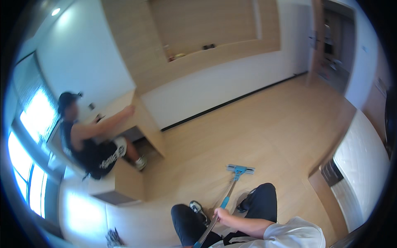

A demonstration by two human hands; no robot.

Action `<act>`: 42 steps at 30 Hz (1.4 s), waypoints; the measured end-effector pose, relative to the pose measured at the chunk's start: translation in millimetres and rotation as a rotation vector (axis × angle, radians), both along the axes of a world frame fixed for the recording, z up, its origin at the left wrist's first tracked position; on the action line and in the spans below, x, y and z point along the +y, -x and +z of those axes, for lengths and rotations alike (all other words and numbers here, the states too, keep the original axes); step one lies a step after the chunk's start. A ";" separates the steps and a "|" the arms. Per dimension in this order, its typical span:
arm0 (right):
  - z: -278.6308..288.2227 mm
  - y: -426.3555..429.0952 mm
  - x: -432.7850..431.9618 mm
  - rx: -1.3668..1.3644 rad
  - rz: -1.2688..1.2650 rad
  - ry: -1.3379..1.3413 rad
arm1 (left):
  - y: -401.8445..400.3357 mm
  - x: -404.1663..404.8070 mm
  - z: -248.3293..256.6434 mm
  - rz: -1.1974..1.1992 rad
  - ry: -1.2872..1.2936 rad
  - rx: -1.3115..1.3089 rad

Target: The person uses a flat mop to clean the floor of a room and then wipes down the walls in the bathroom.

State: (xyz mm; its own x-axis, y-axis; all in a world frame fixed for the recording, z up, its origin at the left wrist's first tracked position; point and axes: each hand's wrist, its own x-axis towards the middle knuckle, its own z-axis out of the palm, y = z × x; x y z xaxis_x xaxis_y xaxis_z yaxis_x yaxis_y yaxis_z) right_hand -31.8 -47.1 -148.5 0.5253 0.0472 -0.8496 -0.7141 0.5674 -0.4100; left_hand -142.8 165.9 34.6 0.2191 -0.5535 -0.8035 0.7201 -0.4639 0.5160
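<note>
My right hand (220, 214) is closed around the metal pole of a mop (231, 188), just below its blue collar. The mop's blue and grey flat head (240, 169) rests on the wood-look floor (263, 136), beyond my feet. The pole slants down between my bent knees, and its blue lower end reaches the bottom edge of the view. Only a sliver of skin, seemingly my left hand (188, 247), shows beside that end. Whether it grips the pole is hidden.
Left, a person (86, 136) sits on a ledge by the window, one arm stretched over a wooden desk (149, 130). A grey glove (113, 238) lies at lower left. On the right, a white mattress (359, 161) lies on a wooden base. An open door (314, 40) stands at the back right.
</note>
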 end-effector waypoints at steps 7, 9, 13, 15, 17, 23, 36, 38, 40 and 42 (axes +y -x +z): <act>-59.7 -61.8 -87.1 -0.019 -0.214 0.159 | -27.5 -67.8 -10.9 0.123 0.373 0.063; -59.8 -83.2 -124.4 -0.134 -0.158 0.236 | -36.4 -108.1 -31.9 0.166 0.308 0.105; -17.9 -73.8 -167.0 -0.040 0.292 0.390 | -37.2 -172.7 -47.8 0.258 0.338 0.178; -9.8 -60.8 -190.5 -0.069 0.208 0.348 | -35.9 -194.9 -22.2 0.325 0.333 0.180; 7.1 -51.4 -171.9 -0.103 0.272 0.312 | -25.8 -188.7 -30.5 0.520 0.261 0.336; -73.2 -43.3 -143.8 -0.214 0.403 -0.046 | -8.7 -65.6 -11.9 0.365 0.225 0.220; -74.2 -61.2 -44.9 0.171 -0.312 0.063 | -11.1 -1.4 -11.2 0.135 -0.075 0.296; -90.5 -109.0 -111.1 0.072 -0.326 0.167 | -48.4 -67.9 -24.9 0.131 0.013 0.236; -92.3 -149.8 -180.7 -0.007 -0.268 0.308 | -71.6 -128.0 -89.8 0.061 0.050 0.140; -83.9 -168.7 -215.4 -0.005 -0.169 0.497 | -104.0 -178.2 -93.5 0.188 0.176 0.216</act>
